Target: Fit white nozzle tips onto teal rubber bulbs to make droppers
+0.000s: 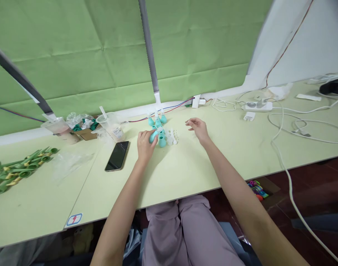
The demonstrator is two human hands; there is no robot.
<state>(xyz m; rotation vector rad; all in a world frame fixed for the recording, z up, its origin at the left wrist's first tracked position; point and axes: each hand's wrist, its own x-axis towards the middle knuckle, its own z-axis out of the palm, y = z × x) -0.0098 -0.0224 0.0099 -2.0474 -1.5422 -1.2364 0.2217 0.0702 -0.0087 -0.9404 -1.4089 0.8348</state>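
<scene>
My left hand (145, 146) is closed around a small teal bottle-shaped piece (153, 136), tilted with its pale tip toward the upper right. Just beside it on the table stand several open-necked teal pieces (162, 141). Behind these, other teal pieces with clear tops (157, 121) stand upright. Small white parts (172, 136) lie in a cluster to the right of the teal group. My right hand (198, 128) hovers right of that cluster, thumb and fingers pinched together. Whatever is between those fingertips is too small to make out.
A phone (117, 156) lies left of my left hand. Two plastic cups (113, 127) (62, 130) and a cardboard box (88, 134) stand behind it. Green flower-like parts (24, 168) lie far left. A power strip (256, 106) and white cables (282, 122) occupy the right side.
</scene>
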